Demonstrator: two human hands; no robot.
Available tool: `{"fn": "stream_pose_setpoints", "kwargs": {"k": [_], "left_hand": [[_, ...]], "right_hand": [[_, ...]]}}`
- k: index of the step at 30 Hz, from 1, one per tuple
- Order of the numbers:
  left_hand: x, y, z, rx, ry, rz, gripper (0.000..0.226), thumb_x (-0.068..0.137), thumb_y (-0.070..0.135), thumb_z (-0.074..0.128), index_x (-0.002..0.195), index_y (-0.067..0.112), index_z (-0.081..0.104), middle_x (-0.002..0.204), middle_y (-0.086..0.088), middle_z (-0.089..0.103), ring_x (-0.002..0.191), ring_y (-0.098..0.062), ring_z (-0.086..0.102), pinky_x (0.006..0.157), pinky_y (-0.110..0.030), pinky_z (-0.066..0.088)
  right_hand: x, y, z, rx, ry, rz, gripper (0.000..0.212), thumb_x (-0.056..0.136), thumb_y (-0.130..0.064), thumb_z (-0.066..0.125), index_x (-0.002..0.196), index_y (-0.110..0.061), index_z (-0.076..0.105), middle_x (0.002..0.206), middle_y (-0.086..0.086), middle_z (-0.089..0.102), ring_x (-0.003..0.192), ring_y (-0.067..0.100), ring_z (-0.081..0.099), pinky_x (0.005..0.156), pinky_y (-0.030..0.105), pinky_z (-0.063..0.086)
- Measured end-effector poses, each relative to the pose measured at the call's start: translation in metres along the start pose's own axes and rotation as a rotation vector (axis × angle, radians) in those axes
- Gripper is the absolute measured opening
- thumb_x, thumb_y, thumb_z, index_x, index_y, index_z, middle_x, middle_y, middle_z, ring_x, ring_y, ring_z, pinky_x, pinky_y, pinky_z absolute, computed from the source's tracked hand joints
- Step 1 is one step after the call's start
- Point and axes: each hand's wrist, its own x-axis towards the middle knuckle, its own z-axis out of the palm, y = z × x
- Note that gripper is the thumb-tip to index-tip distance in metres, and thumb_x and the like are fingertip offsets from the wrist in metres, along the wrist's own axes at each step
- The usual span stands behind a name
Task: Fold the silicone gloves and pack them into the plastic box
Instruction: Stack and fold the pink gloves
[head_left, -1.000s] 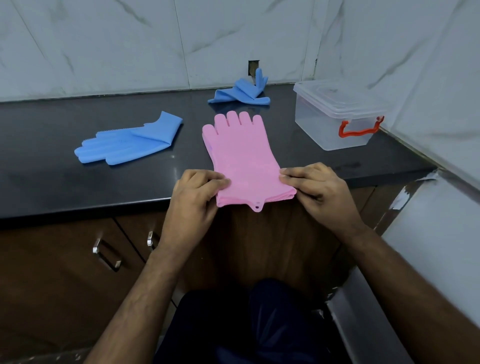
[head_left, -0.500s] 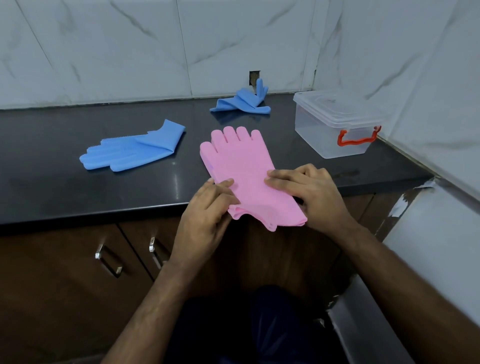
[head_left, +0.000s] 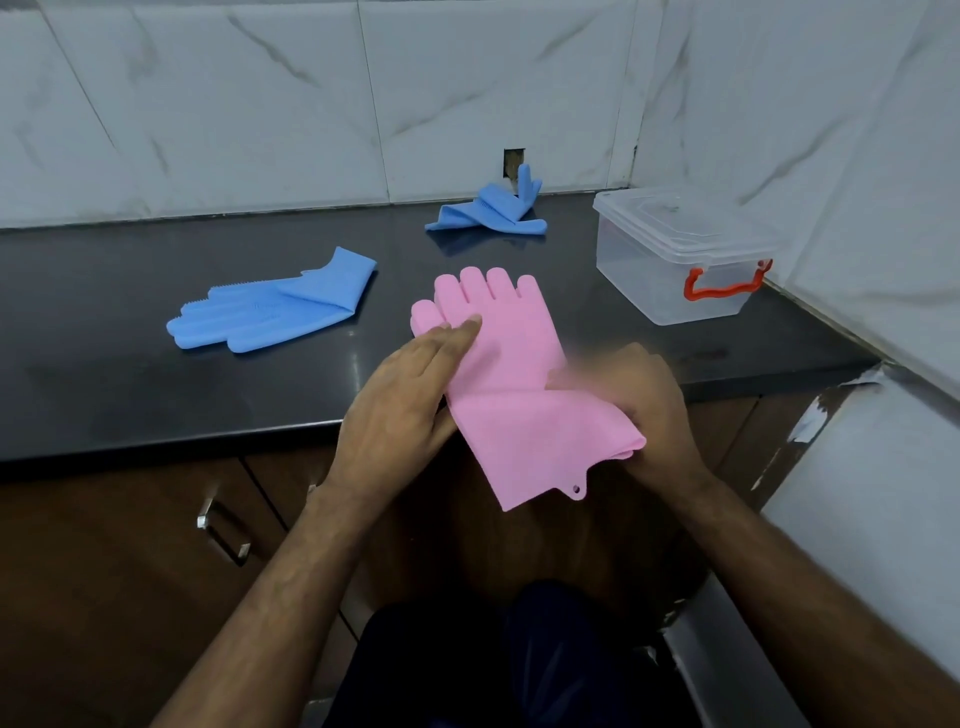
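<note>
At the counter's near edge, the left hand (head_left: 402, 395) is pressing flat, straight fingers on the soft, floppy pink silicone glove (head_left: 511, 374) while the blurred right hand (head_left: 641, 410) is gripping its overhanging cuff, probably the best hold.

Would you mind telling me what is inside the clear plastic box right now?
The plastic box stands on the counter with its lid on. Through the clear walls it looks empty; no glove shows inside. The far bottom corner behind the orange handle is hard to judge.

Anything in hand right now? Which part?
The pink glove: right hand grips the cuff's right edge; left hand lies flat on its left side, fingers straight.
</note>
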Motion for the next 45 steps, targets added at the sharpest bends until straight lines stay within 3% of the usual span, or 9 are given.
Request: {"fn": "stream_pose_setpoints", "kwargs": {"k": [4,7,10,14,25,30,34,41,45], "left_hand": [[0.005,0.001,-0.003,-0.042,-0.042,-0.005,0.039,0.098,0.021,0.057,0.136,0.018,0.066,0.138,0.0,0.064,0.134,-0.018,0.052,0.11,-0.037,0.045],[0.004,0.004,-0.005,-0.099,-0.039,-0.034,0.035,0.098,0.02,0.05,0.123,0.015,0.075,0.128,0.001,0.07,0.133,-0.017,0.053,0.11,-0.029,0.04],[0.004,0.004,-0.004,-0.153,-0.009,-0.089,0.026,0.098,0.013,0.06,0.117,0.017,0.077,0.12,0.005,0.073,0.123,-0.011,0.055,0.102,-0.026,0.042],[0.001,0.008,-0.004,-0.221,0.02,-0.126,0.021,0.099,0.018,0.062,0.112,0.02,0.079,0.116,0.007,0.073,0.114,-0.01,0.06,0.093,-0.029,0.049],[0.001,0.006,-0.01,-0.363,0.069,-0.142,0.017,0.092,0.012,0.074,0.105,0.018,0.083,0.104,0.008,0.077,0.102,-0.011,0.068,0.087,-0.04,0.058],[0.013,0.008,-0.009,-0.499,0.067,-0.392,0.018,0.093,0.017,0.067,0.08,0.007,0.077,0.071,-0.005,0.072,0.07,-0.027,0.066,0.064,-0.047,0.055],[0.032,0.005,-0.009,-0.534,0.026,-0.536,0.03,0.097,0.016,0.063,0.075,-0.003,0.07,0.076,-0.025,0.068,0.062,-0.037,0.056,0.056,-0.046,0.05],[0.058,-0.003,-0.012,-0.849,-0.072,-0.787,0.016,0.089,0.017,0.067,0.089,0.015,0.082,0.085,-0.008,0.081,0.087,-0.029,0.078,0.087,-0.047,0.063],[0.073,-0.015,-0.004,-0.802,-0.066,-0.895,0.028,0.089,0.017,0.061,0.069,0.022,0.079,0.072,0.003,0.079,0.071,-0.013,0.074,0.063,-0.023,0.058]], "right_hand": [[-0.002,0.0,-0.003,0.054,0.012,-0.042,0.039,0.096,-0.046,0.06,0.104,-0.013,0.078,0.102,0.0,0.075,0.089,0.024,0.064,0.076,0.044,0.051],[0.002,0.002,-0.007,0.197,-0.051,0.065,0.034,0.078,-0.012,0.071,0.11,-0.022,0.075,0.113,-0.024,0.062,0.102,0.005,0.059,0.09,0.03,0.051],[0.01,-0.001,-0.01,0.042,-0.178,-0.034,0.033,0.084,-0.025,0.074,0.116,-0.017,0.073,0.12,-0.012,0.064,0.106,0.014,0.058,0.088,0.043,0.049],[0.019,-0.004,-0.012,-0.143,-0.282,-0.029,0.046,0.088,-0.029,0.067,0.134,-0.03,0.062,0.133,-0.01,0.059,0.118,0.014,0.051,0.087,0.04,0.041],[0.027,-0.007,-0.012,0.049,-0.148,0.146,0.026,0.093,-0.008,0.069,0.112,-0.024,0.076,0.105,-0.013,0.073,0.094,0.013,0.057,0.075,0.042,0.053],[0.042,-0.011,-0.01,0.097,-0.169,0.315,0.022,0.103,-0.026,0.054,0.112,-0.027,0.074,0.097,-0.008,0.069,0.095,0.009,0.054,0.074,0.035,0.05],[0.056,-0.008,-0.003,0.059,-0.227,0.418,0.024,0.106,-0.036,0.049,0.116,-0.028,0.069,0.098,-0.001,0.064,0.092,0.012,0.058,0.075,0.028,0.045],[0.089,-0.008,0.008,0.052,-0.235,0.517,0.036,0.108,-0.028,0.038,0.12,-0.015,0.069,0.105,-0.001,0.074,0.09,0.015,0.068,0.087,0.039,0.056],[0.102,-0.004,0.016,0.03,-0.305,0.587,0.039,0.105,-0.025,0.033,0.115,-0.016,0.07,0.088,-0.003,0.071,0.087,0.019,0.068,0.086,0.038,0.054]]}}
